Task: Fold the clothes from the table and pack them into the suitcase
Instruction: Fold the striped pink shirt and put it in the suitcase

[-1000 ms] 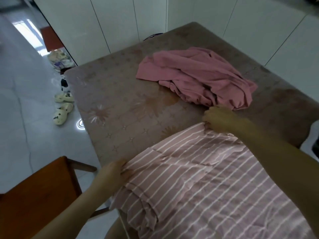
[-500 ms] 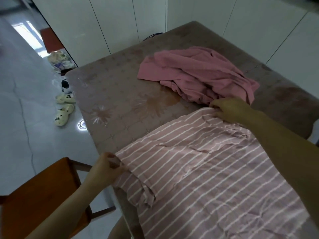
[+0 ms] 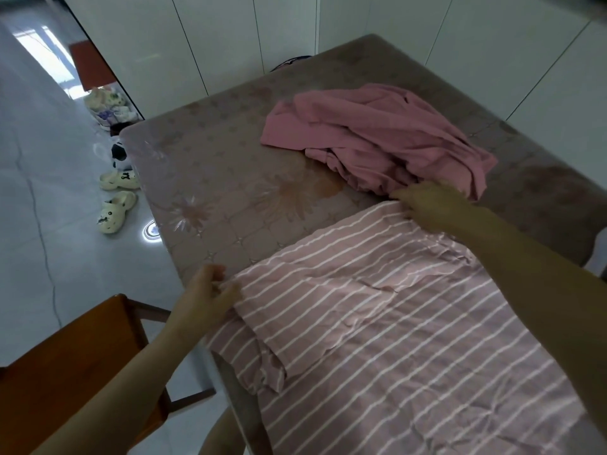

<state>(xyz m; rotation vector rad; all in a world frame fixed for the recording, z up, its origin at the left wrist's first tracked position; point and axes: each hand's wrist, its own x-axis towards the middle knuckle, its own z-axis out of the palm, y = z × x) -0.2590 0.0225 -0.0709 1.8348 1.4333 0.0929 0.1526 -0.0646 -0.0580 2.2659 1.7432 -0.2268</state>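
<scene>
Two corners of striped shirt (image 3: 377,323) pinched on tabletop (image 3: 213,178): one in left grip (image 3: 207,295), other in right grip (image 3: 427,205) beside pink garment (image 3: 377,139).

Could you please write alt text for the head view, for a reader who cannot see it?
Two hands hold a pink white-striped garment spread on a patterned table: the left hand pinches its near-left corner, the right hand grips its far corner. A crumpled plain pink garment lies beyond it, with a wooden chair and pale slippers at left.
</scene>
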